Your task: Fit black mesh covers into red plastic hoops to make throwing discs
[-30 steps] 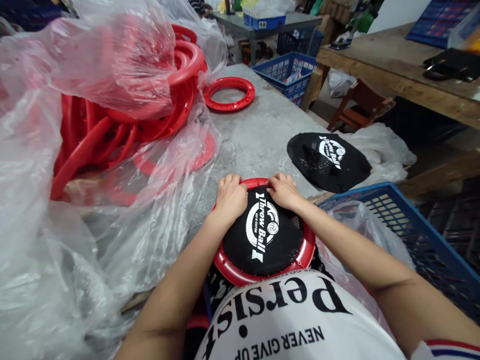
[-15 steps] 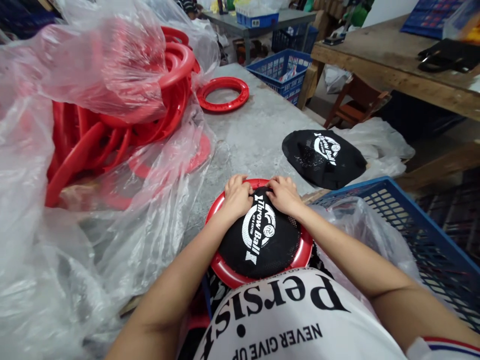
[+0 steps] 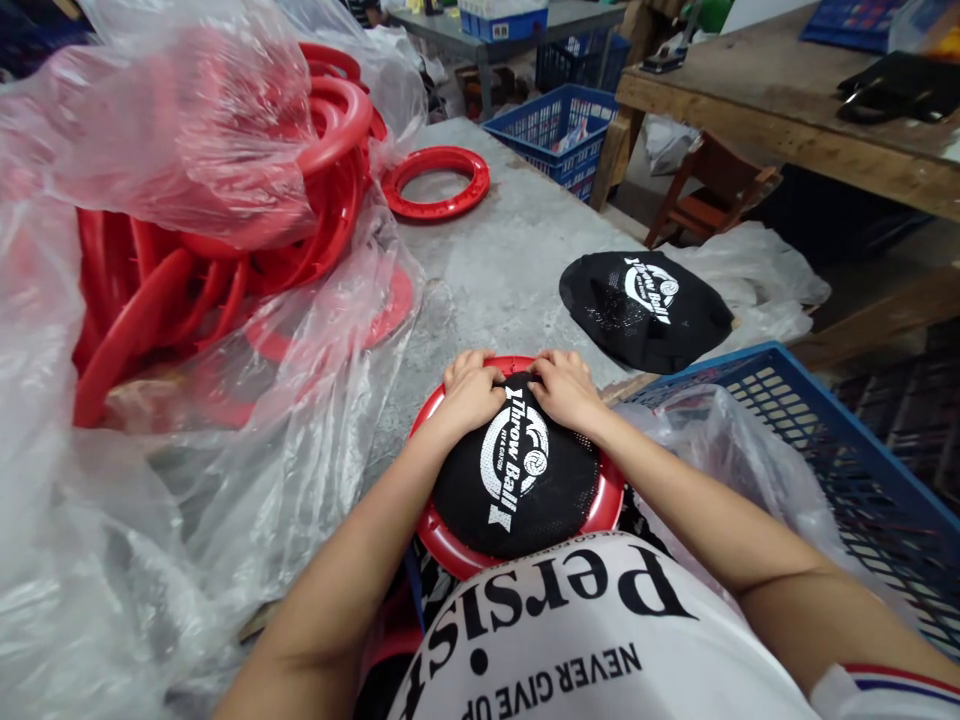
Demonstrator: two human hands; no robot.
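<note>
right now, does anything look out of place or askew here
One red ring lies alone on the table, apart from the rings spilling out of the open plastic bag. The loose black mesh covers sit at the table's right edge, partly on crumpled plastic. Nothing looks damaged.

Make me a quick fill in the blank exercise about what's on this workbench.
The left hand and right hand curl over the far edge of a ring coloured ____.
The black mesh stretched on it reads Throw ____.
A spare mesh disc lies on the person's ____ side.
The ring pile sits in clear ____.
Missing: red; Ball; right; plastic.
</note>
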